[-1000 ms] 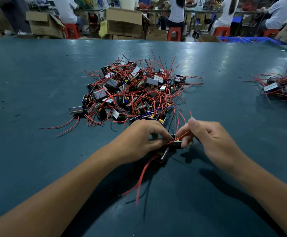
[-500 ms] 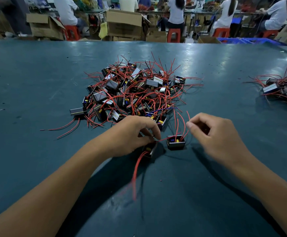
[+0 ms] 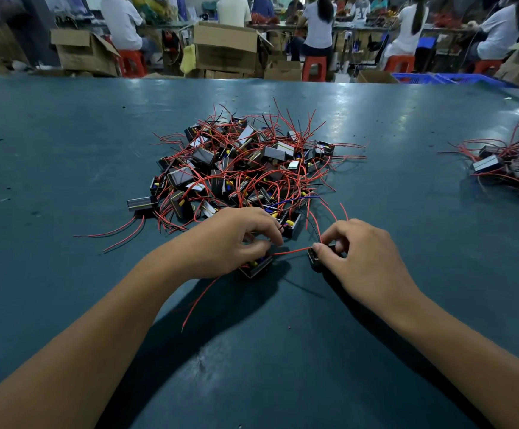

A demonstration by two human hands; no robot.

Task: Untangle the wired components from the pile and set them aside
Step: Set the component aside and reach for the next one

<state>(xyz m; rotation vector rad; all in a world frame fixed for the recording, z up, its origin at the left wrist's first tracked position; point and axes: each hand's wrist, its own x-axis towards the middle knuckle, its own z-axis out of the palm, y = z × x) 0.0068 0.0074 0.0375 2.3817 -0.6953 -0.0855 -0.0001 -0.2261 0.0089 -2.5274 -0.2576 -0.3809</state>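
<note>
The pile (image 3: 245, 168) sits mid-table: small black box-shaped components tangled in thin red wires (a few black and blue strands among them). Two components lie apart just in front of it. The left component (image 3: 256, 266) rests tilted, yellow and blue parts showing, one red wire (image 3: 201, 300) trailing toward the viewer. The right component (image 3: 315, 258) connects to it by a taut red lead (image 3: 292, 251).

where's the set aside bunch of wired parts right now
In the head view it lies at the table's far right edge, the set-aside bunch, well right of the main pile.
</note>
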